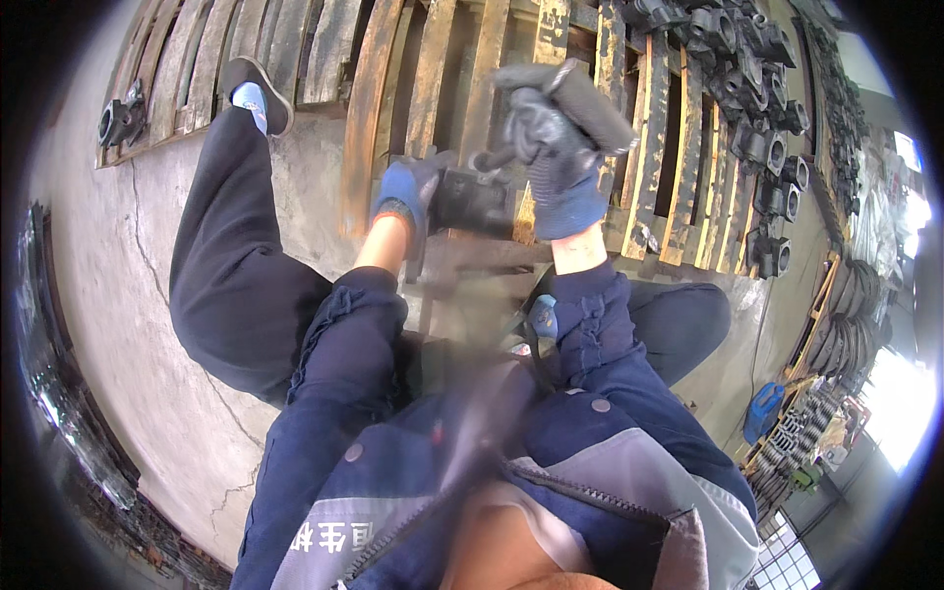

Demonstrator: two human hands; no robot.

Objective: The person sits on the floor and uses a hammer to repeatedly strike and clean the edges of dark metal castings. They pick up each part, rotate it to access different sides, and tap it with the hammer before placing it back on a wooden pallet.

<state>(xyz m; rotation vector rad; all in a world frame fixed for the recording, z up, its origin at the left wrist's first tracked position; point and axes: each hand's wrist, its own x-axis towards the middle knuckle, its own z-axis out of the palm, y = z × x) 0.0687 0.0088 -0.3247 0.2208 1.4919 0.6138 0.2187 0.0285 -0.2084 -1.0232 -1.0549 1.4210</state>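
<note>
My left hand (409, 187), in a dark glove with a blue back, grips the left side of a dark metal casting (472, 203). The casting lies on a wooden pallet (369, 108) in front of me. Raised to the right of it, my right hand (557, 157) wears a similar glove and is closed around a heavy dark block-shaped piece (588, 106) with a rounded side. Motion smears this piece, so I cannot make out its exact kind. A short dark knob sticks out to the left below my right fingers.
Many dark castings (757, 128) crowd the pallet's right end. One lone casting (122, 120) sits at its far left. Cracked concrete floor (138, 275) lies on the left. A blue container (763, 413) and stacked ring-shaped parts (848, 320) stand at right. My legs spread on both sides.
</note>
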